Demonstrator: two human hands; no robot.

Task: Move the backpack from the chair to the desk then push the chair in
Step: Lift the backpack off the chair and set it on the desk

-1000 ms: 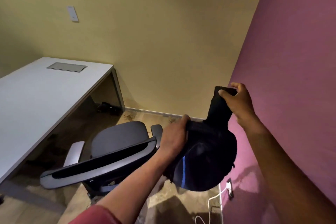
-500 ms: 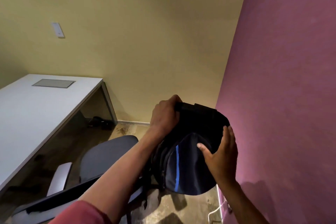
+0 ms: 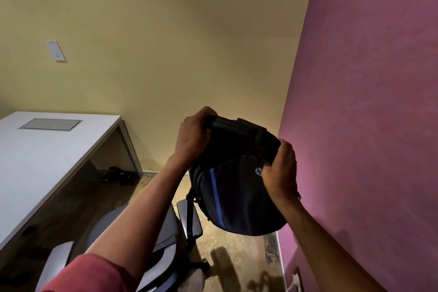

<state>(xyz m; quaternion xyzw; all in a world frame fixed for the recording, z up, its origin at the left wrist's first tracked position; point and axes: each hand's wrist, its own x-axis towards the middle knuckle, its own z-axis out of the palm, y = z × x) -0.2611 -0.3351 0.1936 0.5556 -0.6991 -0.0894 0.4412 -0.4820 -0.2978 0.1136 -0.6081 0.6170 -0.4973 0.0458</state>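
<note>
A dark navy backpack (image 3: 234, 187) with a blue vertical stripe and a small round logo hangs in the air, right of centre. My left hand (image 3: 194, 133) grips its top handle at the upper left. My right hand (image 3: 280, 170) clutches the fabric at its upper right side. A strap dangles below the bag toward the chair. The grey office chair (image 3: 187, 218) stands low in the view, below and left of the backpack, partly hidden by my left forearm. The white desk (image 3: 42, 163) fills the left side, its top bare apart from a flush grey panel.
A pink wall (image 3: 367, 125) stands close on the right, with a socket and white cable low down. A beige wall (image 3: 166, 42) is ahead with a white plate on it. Dark shoes (image 3: 118, 174) lie under the desk's far end.
The backpack has risen from beside the chair back to chest height. My right hand left the strap, touched the bag's front, and now grips its upper right side. The view tilted upward.
</note>
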